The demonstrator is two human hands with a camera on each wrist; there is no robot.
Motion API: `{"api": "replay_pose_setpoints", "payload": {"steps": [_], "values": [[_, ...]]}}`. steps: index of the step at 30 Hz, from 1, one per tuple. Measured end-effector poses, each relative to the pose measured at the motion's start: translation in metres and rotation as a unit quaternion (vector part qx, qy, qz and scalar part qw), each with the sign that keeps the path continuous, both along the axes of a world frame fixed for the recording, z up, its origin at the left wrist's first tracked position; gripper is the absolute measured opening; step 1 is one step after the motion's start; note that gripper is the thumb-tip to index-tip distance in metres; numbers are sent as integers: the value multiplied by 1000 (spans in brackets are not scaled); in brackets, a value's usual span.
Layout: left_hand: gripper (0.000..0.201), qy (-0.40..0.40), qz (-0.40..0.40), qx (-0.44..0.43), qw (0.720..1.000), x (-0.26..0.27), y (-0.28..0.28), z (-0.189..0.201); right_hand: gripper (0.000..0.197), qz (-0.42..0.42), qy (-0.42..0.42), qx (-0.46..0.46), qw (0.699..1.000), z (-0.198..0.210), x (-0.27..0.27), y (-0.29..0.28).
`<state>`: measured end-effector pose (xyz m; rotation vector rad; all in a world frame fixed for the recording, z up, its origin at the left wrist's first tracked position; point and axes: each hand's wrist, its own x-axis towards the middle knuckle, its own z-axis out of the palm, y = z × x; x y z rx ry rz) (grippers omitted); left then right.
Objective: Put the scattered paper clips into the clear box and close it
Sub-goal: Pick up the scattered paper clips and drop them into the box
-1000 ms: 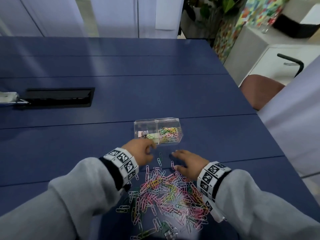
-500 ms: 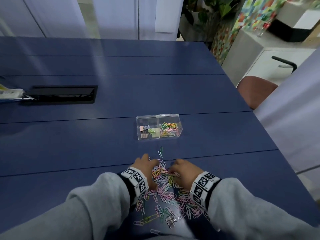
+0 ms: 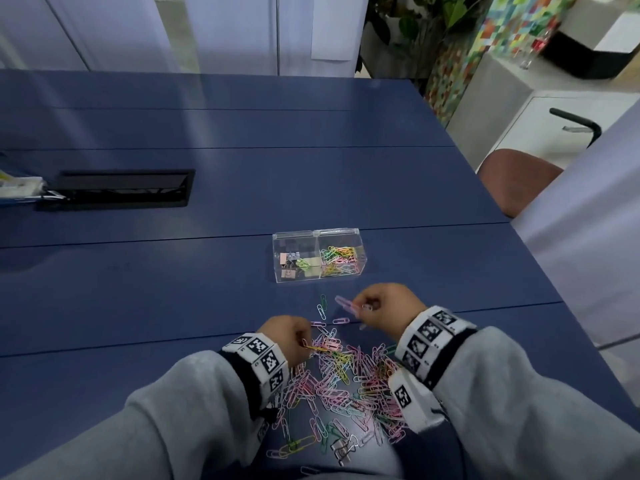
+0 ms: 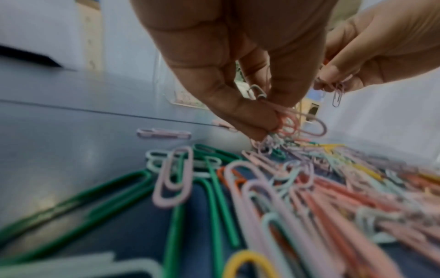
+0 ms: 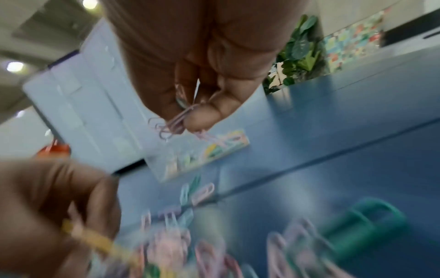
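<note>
Head view: both hands had dropped back from the clear box (image 3: 318,256) to the heap of paper clips (image 3: 341,379) at the near edge of the blue table (image 3: 207,278), where a second before the left one was up at the box.
Right hand (image 3: 388,308): now lifted off the heap, fingertips pinching a small bunch of pink clips (image 3: 348,304) that stuck out to the left; half a second before it lay low on the pile.
Left hand (image 3: 289,342): fingers curled down into the far-left edge of the heap, pinching a few clips, a yellow one (image 3: 317,348) among them.
Meaning: a fresh pick-up seemed underway, with the right handful likely ready to go to the box; most clips were still on the table, so the task looked far from done.
Box: open, just beyond the hands, well apart from the heap; right half part-filled with coloured clips, left half holding a few small binder clips, as far as could be told.
Box material: hard, see-through plastic, straight walls, a divider down the middle.
Clips: thin bent wire with a smooth coloured coating, pink, green, yellow, white and orange; long rounded loops, overlapping and likely to snag on each other.
Table: smooth matt blue boards with thin seams.
Sleeves: soft grey fabric, with checkered wristbands.
</note>
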<state>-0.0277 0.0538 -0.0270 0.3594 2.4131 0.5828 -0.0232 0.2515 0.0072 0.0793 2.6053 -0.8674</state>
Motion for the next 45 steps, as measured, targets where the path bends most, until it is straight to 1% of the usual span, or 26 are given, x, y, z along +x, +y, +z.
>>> {"api": "replay_pose_setpoints", "payload": {"steps": [1,3,5,7,10,13,15,19,21,24,26,28,30,31,33,35,37,40,42,43,45], "values": [[25,-1,17,16,1000,-1,-2,-1,9,-26,16,-28,999,6,-8,1],[31,-10,49,49,998,-2,-8,-2,13,-84,60,-74,992,15,-25,3],[31,-23,76,79,994,-4,-14,0,7,-128,93,-97,983,19,-43,2],[30,-33,97,105,989,-5,-19,3,10,-142,117,-111,977,19,-62,-1],[33,-29,116,129,984,-8,-25,7,12,-121,131,-76,981,15,-85,-7],[31,-10,131,137,982,-13,-29,13,17,-62,111,7,992,7,-99,-13],[30,0,147,150,978,-20,-30,19,23,-25,94,39,994,0,-102,-13],[27,44,170,192,965,-43,-17,34,23,-6,94,39,995,-5,-99,-7],[25,73,180,214,957,-60,-3,43,22,-20,107,22,994,-3,-93,-1],[30,118,202,239,943,-87,22,49,21,-68,127,-24,989,0,-78,11],[27,141,219,244,934,-103,39,48,17,-70,140,-21,987,-2,-67,22],[19,159,201,213,943,-114,53,46,14,-59,127,5,990,-7,-57,32],[5,172,146,148,963,-120,62,40,13,-54,98,27,993,-13,-50,39],[7,175,115,117,971,-121,64,37,14,-49,86,35,994,-17,-47,42],[16,172,64,76,980,-121,66,29,16,-32,55,53,997,-24,-43,45],[28,185,37,63,980,-118,62,25,18,-13,23,66,997,-31,-43,45],[33,202,29,75,976,-114,55,26,22,9,3,77,997,-35,-44,41],[34,207,35,95,973,-104,38,30,35,63,-22,110,992,-36,-48,28],[30,198,37,99,974,-93,24,31,43,91,-29,122,988,-36,-51,18],[28,184,30,85,979,-85,16,31,46,103,-31,125,986,-36,-53,14],[27,121,3,25,992,-67,1,27,50,123,-35,132,983,-38,-55,4]]}}
